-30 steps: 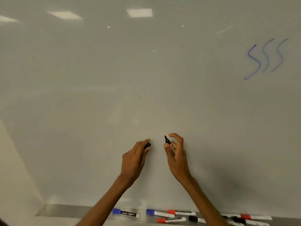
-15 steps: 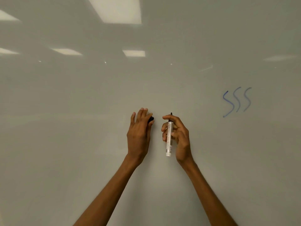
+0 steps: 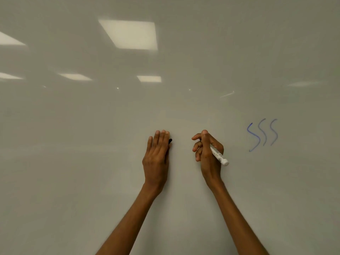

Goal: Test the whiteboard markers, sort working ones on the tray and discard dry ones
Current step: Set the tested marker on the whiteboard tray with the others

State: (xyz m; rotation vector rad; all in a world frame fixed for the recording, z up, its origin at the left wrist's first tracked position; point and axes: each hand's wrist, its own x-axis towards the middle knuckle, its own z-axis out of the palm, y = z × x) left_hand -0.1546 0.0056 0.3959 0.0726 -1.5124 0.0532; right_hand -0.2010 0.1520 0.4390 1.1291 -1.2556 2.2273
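Observation:
My right hand [image 3: 207, 153] grips a white-barrelled marker [image 3: 219, 155] in a writing hold against the whiteboard [image 3: 92, 144]; its tip is hidden behind my fingers, and its rear end points down and right. My left hand [image 3: 157, 155] rests near the board to the left, fingers together, holding a black cap [image 3: 170, 141] that peeks out past the fingers. No mark shows on the board between the two hands.
Three blue wavy test strokes [image 3: 263, 134] are drawn on the board to the right of my right hand. Ceiling lights reflect in the board's upper part. The marker tray is out of view below.
The view has tilted up, so the tray and its markers dropped out of sight. My right hand turned the uncapped marker from upright into a writing grip; both hands rose on the board.

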